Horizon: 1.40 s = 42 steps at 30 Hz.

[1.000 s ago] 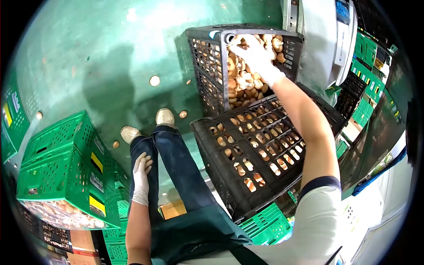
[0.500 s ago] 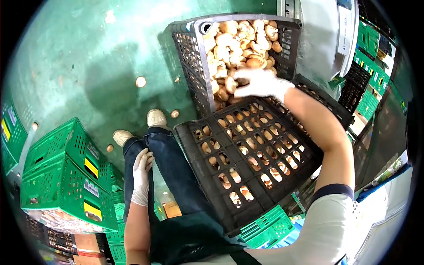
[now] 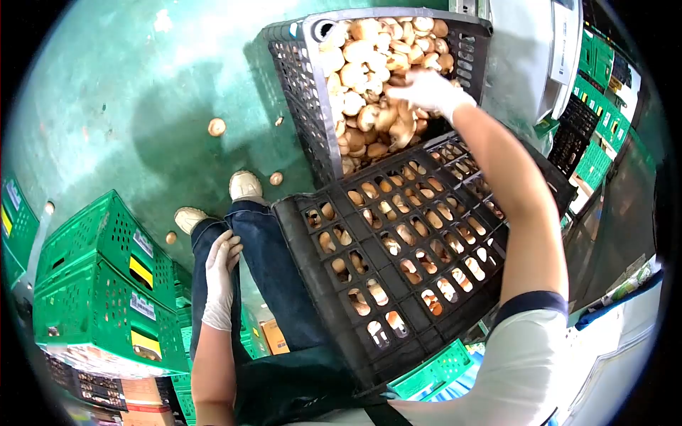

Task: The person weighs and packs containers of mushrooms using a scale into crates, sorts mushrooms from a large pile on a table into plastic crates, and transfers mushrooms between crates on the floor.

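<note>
Brown-capped mushrooms (image 3: 366,67), shiitake-like, fill much of a black plastic crate (image 3: 295,89) at the upper middle. Over them is my right hand (image 3: 430,94) in a white glove, its fingers stretched out and apart. Some mushrooms just below the fingers are blurred by motion. A second black crate (image 3: 369,277) lies slanted in front of me, its slotted face up and its far side against the first crate. Mushrooms show through the slots. My gloved left hand (image 3: 220,266) rests on my thigh, fingers extended, holding nothing.
Green crates (image 3: 78,295) are stacked at the left, and another green crate (image 3: 433,373) sits under the slanted one. Loose mushrooms (image 3: 217,127) lie on the green floor (image 3: 142,92) near my shoes (image 3: 245,186). More crates (image 3: 597,113) stand at the right.
My right hand has lifted slightly up and away from the near mushrooms. Mushrooms beneath it have shifted toward the crate's near side. My left hand stays on my thigh.
</note>
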Motion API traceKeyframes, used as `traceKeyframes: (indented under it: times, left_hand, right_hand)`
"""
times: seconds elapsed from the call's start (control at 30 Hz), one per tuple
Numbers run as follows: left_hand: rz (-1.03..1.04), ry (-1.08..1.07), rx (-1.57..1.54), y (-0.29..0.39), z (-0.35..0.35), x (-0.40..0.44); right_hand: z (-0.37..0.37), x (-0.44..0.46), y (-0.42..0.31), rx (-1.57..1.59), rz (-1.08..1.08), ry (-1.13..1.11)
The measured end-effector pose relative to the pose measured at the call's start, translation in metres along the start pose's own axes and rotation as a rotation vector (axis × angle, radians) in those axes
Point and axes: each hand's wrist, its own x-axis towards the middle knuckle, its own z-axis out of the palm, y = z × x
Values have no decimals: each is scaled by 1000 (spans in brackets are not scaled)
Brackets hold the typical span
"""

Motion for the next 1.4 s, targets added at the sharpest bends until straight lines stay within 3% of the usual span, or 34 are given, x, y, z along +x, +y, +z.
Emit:
traceKeyframes:
  times: [0.03,0.07,0.1,0.2,0.23,0.27,0.33,0.47,0.53,0.57,0.6,0.63,0.7,0.77,0.87,1.0,1.1,1.2,1.27,1.33,1.37,1.4]
  left_hand:
    - [7,-8,0,0,1,-1]
    - [16,-12,1,1,2,-1]
    - [20,-17,10,2,3,-3]
    - [13,-1,-17,9,9,-4]
    - [10,16,-41,11,10,-6]
    - [44,-26,-31,6,5,-2]
    - [54,-33,-76,6,4,1]
    - [54,-41,-98,11,11,-5]
    - [45,-30,-114,11,15,-3]
    - [76,-40,-111,12,15,-3]
    - [82,-43,-111,14,15,-5]
    - [92,-49,-113,15,17,-3]
    - [100,-30,-113,16,21,-3]
    - [100,-38,-102,15,26,-4]
    - [88,-66,-62,1,31,-1]
    - [106,-75,-91,-5,42,-1]
    - [184,-112,-200,-10,45,0]
    - [225,-133,-259,-2,42,-5]
    - [222,-123,-375,-10,40,1]
    - [279,-89,-377,-7,27,0]
    - [304,-85,-381,-5,24,-1]
    - [315,-70,-365,-9,19,2]
  right_hand:
    - [20,0,7,-109,4,122]
    - [21,7,1,-233,49,7]
    - [5,2,-13,-159,134,-251]
    - [-11,-25,-33,-288,223,-504]
    - [11,-35,-23,-503,122,-331]
    - [29,-38,-13,-491,221,-363]
    - [35,-32,-15,-444,216,-527]
    - [-8,-47,-58,-472,191,-523]
    - [-23,-34,-46,-321,-69,-203]
    - [-29,-36,-54,-541,-323,54]
    - [-27,-29,-75,-444,-219,271]
    - [-26,-37,-101,-377,-294,478]
    - [2,-17,-118,-357,-653,1154]
    - [13,14,-110,-424,-554,1013]
    - [17,8,-120,-238,-527,835]
    - [19,-10,-118,5,-634,677]
    - [44,20,-70,135,-642,510]
    - [75,-5,-61,-231,-663,469]
    - [81,-26,-68,-208,-761,407]
    - [61,-47,-87,83,-671,104]
    - [38,-59,-95,-133,-250,-129]
    - [25,-84,-112,-188,-232,-171]
